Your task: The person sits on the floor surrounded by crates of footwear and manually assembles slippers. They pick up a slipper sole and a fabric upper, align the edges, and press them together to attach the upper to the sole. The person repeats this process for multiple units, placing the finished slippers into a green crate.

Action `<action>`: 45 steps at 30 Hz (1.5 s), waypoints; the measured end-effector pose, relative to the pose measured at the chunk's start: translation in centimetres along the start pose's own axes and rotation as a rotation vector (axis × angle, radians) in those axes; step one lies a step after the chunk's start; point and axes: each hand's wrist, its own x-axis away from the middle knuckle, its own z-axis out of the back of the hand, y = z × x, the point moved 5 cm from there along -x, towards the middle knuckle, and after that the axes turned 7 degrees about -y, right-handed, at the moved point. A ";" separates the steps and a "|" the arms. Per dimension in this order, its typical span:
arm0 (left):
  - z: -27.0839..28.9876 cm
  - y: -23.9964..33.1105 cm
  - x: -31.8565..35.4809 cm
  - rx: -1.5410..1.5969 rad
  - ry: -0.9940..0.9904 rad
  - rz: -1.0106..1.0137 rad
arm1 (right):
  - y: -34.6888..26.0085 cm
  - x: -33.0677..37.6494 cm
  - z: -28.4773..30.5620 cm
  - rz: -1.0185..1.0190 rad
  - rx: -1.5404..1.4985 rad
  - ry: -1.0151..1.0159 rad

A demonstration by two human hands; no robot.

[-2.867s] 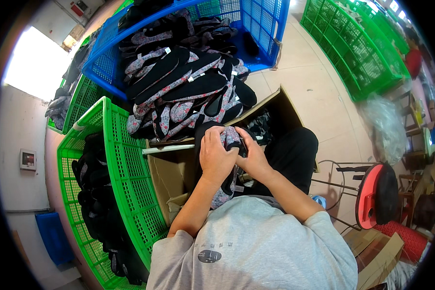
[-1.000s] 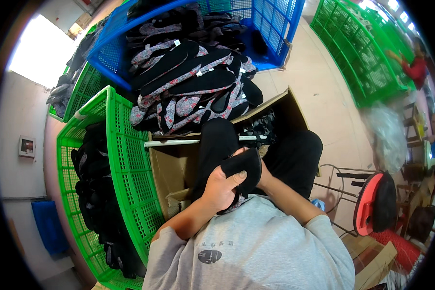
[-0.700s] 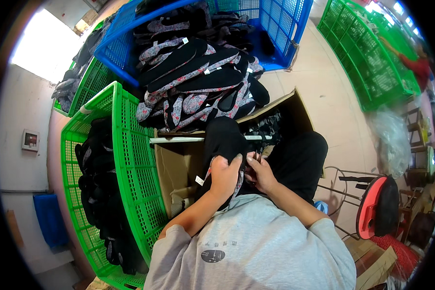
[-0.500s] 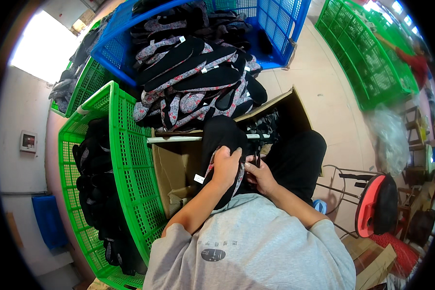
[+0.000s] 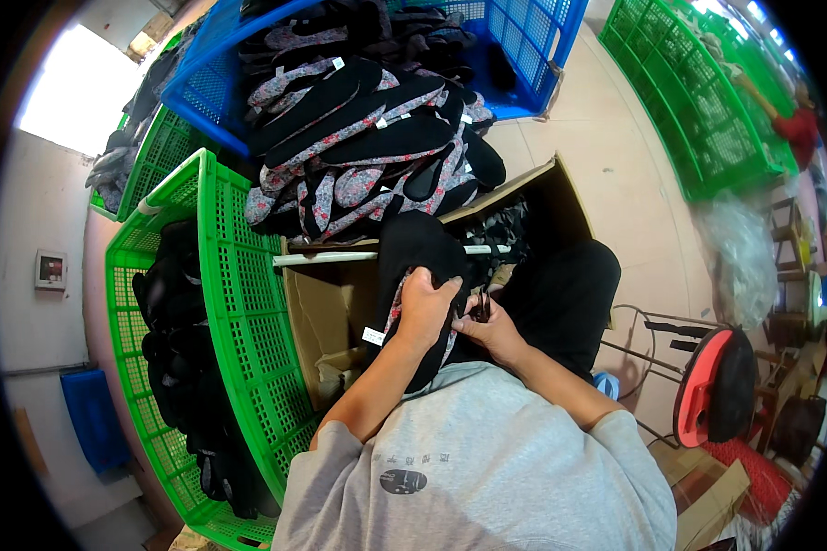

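Observation:
My left hand grips a black shoe upper with a floral lining and a small white tag, held upright over my lap. My right hand is closed on a small dark tool at the piece's right edge, touching it beside the left fingers. Just beyond the hands lies a heap of similar black and floral shoe pieces, spilling from a blue crate onto an open cardboard box.
A green crate holding black pieces stands at my left. More green crates line the far right, where another person in red works. A red-topped stool and clear plastic bags are at my right.
The shoe piece has been turned and lifted upright in my left hand. My right hand has shifted from wrapping it to its right edge.

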 end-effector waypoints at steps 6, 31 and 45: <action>0.2 0.0 -0.1 0.194 -0.075 -0.016 | -0.2 0.3 -0.3 -0.127 0.044 -0.008; 3.1 -0.6 2.3 0.172 0.048 -0.059 | 0.6 -1.6 -0.3 0.225 0.505 0.170; 1.5 0.7 2.6 0.077 -0.030 0.031 | -2.8 -1.1 -0.7 0.377 0.596 0.232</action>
